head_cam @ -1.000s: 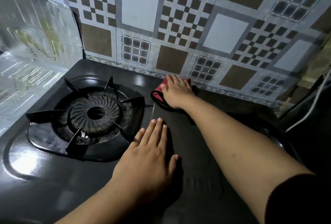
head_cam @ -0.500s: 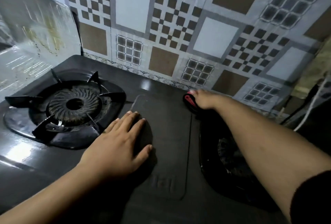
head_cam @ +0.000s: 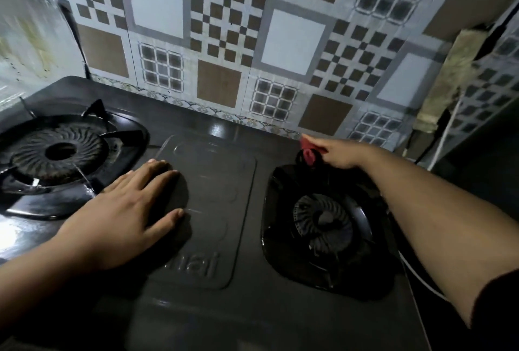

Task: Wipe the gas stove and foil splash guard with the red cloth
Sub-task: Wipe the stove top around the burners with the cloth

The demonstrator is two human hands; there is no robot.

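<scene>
My left hand lies flat and open on the stove, fingers together and pointing toward the wall, palm down on the raised middle panel between the two burners. It holds nothing. My right hand reaches out to the far edge of the stove, closed around the red cloth, which is bunched under my fingers and touches the stove top just behind the right burner. The two hands are well apart, with the middle panel lying open between them.

The cloth sits close to the line where the stove's back edge meets the tiled wall; there is little room left behind it. Toward the left burner the back strip of the stove runs bare and shiny. The right burner's black tray lies directly under my right forearm, between the cloth and the near edge. The left burner, with its pronged pot stand, is just beside my left fingertips.

Beyond the left burner stands the foil splash guard, blurred, upright along the stove's left side, far from the cloth. Past the stove's right edge a white cord hangs down near the wall, and the space there is dark.
</scene>
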